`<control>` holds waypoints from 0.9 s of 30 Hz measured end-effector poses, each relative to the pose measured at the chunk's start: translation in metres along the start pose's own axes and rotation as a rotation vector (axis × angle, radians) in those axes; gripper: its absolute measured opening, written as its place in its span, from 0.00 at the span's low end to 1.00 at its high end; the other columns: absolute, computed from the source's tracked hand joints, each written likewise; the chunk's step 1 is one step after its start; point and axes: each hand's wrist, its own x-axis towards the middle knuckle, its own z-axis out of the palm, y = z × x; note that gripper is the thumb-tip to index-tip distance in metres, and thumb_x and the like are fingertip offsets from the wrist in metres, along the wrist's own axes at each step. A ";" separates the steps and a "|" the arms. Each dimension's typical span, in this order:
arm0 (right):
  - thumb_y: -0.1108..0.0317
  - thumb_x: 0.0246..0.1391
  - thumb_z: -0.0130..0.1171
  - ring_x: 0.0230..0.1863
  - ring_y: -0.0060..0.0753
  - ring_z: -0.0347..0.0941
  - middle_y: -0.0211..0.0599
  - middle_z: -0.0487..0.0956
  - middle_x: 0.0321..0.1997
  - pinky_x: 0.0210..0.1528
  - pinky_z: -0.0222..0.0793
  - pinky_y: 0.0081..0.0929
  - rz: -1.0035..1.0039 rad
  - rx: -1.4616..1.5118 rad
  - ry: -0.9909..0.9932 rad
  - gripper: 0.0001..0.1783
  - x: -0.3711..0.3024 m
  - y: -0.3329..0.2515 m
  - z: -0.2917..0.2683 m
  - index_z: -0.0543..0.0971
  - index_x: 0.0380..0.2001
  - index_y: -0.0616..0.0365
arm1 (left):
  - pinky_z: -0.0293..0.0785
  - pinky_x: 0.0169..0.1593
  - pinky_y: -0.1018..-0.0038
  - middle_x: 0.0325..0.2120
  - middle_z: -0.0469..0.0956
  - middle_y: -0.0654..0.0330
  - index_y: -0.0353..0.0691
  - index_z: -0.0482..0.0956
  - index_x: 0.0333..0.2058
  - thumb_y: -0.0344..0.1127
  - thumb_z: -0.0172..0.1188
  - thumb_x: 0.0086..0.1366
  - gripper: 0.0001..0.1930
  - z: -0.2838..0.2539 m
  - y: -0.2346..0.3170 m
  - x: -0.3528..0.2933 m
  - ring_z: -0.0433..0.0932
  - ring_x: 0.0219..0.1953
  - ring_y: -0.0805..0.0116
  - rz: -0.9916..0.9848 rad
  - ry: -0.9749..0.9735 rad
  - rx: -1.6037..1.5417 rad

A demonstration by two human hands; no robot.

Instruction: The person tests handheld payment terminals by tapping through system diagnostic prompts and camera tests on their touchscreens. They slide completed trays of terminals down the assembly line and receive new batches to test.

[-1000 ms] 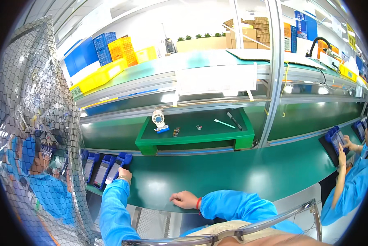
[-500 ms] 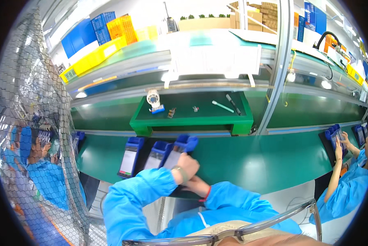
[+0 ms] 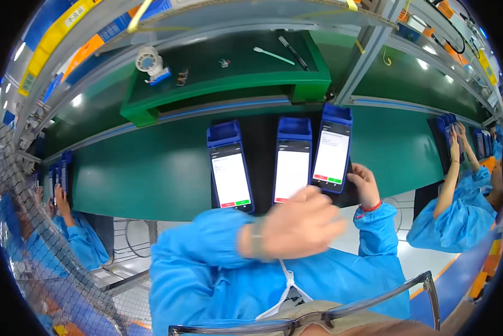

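Three blue handheld payment terminals with lit white screens lie on a black mat (image 3: 262, 162): the left terminal (image 3: 230, 173), the middle terminal (image 3: 293, 168) and the right terminal (image 3: 332, 151). My left hand (image 3: 299, 224), smeared by motion, crosses in front of me and covers the middle terminal's lower end. Whether it touches that terminal or holds anything cannot be told. Beside the right terminal's lower corner, the curled fingers of my right hand (image 3: 364, 185) grip the mat's right edge.
Behind stands a green raised shelf (image 3: 206, 92) with a white round-headed device (image 3: 149, 63), small parts, a light green stick (image 3: 275, 55) and a dark pen (image 3: 293, 52). A metal post (image 3: 369, 50) rises at right. Co-workers sit either side; netting (image 3: 66, 269) hangs at left.
The terminals now lie farther right relative to the shelf. My hands, close together before, are apart: the right beside the right terminal, the left over the middle one. My view has tilted down.
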 end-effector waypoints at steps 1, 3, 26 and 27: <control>0.79 0.51 0.48 0.43 0.26 0.73 0.39 0.78 0.40 0.49 0.65 0.21 0.024 -0.119 0.086 0.15 0.000 0.004 -0.011 0.73 0.43 0.71 | 0.66 0.36 0.71 0.31 0.76 0.64 0.43 0.77 0.35 0.30 0.62 0.41 0.17 -0.015 -0.014 -0.018 0.73 0.31 0.68 -0.038 0.095 -0.021; 0.77 0.54 0.50 0.44 0.26 0.73 0.40 0.78 0.41 0.50 0.64 0.21 -0.024 -0.562 0.212 0.15 -0.003 0.011 -0.026 0.73 0.45 0.69 | 0.70 0.41 0.65 0.36 0.76 0.56 0.38 0.77 0.38 0.29 0.61 0.43 0.19 -0.038 -0.046 -0.053 0.75 0.37 0.59 -0.261 0.263 -0.052; 0.50 0.64 0.36 0.56 0.35 0.67 0.44 0.67 0.59 0.58 0.62 0.29 -0.014 0.354 0.168 0.33 0.048 -0.029 0.052 0.50 0.65 0.60 | 0.59 0.59 0.71 0.58 0.59 0.51 0.34 0.48 0.62 0.42 0.38 0.67 0.29 0.040 -0.129 -0.096 0.63 0.57 0.63 -0.987 0.833 -1.051; 0.50 0.64 0.36 0.56 0.35 0.66 0.44 0.66 0.59 0.58 0.62 0.28 -0.031 0.367 0.155 0.34 0.049 -0.029 0.054 0.50 0.65 0.60 | 0.59 0.59 0.71 0.58 0.59 0.51 0.34 0.48 0.62 0.42 0.38 0.67 0.29 0.043 -0.129 -0.096 0.63 0.57 0.63 -0.993 0.831 -1.057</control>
